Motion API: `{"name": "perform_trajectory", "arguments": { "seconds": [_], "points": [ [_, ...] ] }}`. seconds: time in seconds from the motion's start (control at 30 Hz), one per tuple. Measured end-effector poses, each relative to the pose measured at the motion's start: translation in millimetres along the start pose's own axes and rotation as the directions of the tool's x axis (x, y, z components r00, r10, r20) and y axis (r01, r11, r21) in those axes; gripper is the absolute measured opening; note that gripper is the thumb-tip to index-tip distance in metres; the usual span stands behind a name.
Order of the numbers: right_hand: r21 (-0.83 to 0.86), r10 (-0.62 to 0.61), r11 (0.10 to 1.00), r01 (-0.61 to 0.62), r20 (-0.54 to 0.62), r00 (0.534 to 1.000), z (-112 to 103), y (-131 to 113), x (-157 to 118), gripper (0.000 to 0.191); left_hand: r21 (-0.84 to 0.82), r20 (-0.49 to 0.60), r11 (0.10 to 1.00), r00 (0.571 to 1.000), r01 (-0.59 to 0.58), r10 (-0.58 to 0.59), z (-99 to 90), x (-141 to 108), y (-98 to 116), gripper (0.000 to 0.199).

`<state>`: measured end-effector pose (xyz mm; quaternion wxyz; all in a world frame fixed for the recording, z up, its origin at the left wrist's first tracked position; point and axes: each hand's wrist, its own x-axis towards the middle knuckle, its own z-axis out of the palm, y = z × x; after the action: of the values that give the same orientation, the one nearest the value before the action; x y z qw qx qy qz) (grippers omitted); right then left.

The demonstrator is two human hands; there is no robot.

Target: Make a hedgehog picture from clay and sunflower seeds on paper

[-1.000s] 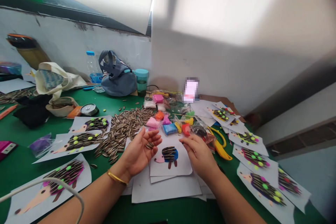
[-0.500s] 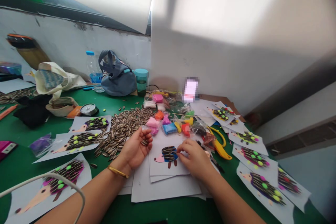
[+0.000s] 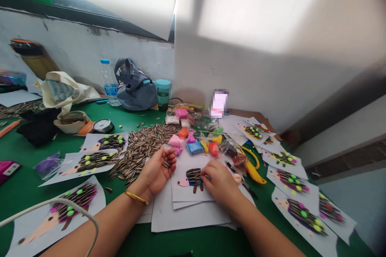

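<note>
My left hand (image 3: 159,170) is turned palm up beside the paper, its fingers curled around a few striped sunflower seeds (image 3: 166,164). My right hand (image 3: 217,180) has thumb and fingertips pinched together at the right side of a small hedgehog picture (image 3: 193,177); what they hold is hidden. The hedgehog has a pink face, brown feet and a blue back covered in rows of seeds. It lies on a white sheet (image 3: 183,196) on top of other sheets. Left of the sheet spreads a big heap of sunflower seeds (image 3: 144,142).
Packets of coloured clay (image 3: 195,147) lie beyond the sheet. Yellow-handled scissors (image 3: 255,172) rest to the right. Decorated hedgehog sheets (image 3: 289,182) overlap on the right; more hedgehog sheets (image 3: 90,162) lie left. A white cable (image 3: 75,205) arcs over the near left. A blue bag (image 3: 137,94) stands behind.
My right hand has shifted slightly left, its fingertips now covering more of the hedgehog's blue right edge. The left hand stays almost where it was.
</note>
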<state>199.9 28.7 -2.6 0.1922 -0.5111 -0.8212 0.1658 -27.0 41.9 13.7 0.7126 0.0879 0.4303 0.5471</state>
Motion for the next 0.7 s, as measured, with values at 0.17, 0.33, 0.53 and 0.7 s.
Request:
{"name": "perform_trajectory", "arguments": {
  "seconds": [0.17,0.33,0.53,0.7],
  "points": [
    [-0.068,-0.031,0.997,0.032,0.012,0.999,-0.1,-2.9,-0.2,0.014,0.002,0.007,1.000,1.000,0.000,0.000,0.1,-0.2,-0.4,0.037],
    [-0.086,-0.048,0.995,0.049,0.018,0.999,1.1,-0.9,-2.3,0.016,-0.012,0.009,1.000,1.000,-0.006,0.006,2.0,-2.5,0.7,0.038],
    [-0.055,-0.124,0.991,0.118,-0.131,0.984,-9.4,-2.1,-6.2,0.018,-0.104,0.063,0.994,0.998,0.019,-0.012,5.6,-7.3,1.9,0.039],
    [0.037,-0.243,0.965,0.260,-0.246,0.938,-9.7,-24.1,-9.0,0.019,-0.189,0.266,0.964,0.955,0.187,-0.133,12.3,-24.1,-12.0,0.044]
  ]
}}
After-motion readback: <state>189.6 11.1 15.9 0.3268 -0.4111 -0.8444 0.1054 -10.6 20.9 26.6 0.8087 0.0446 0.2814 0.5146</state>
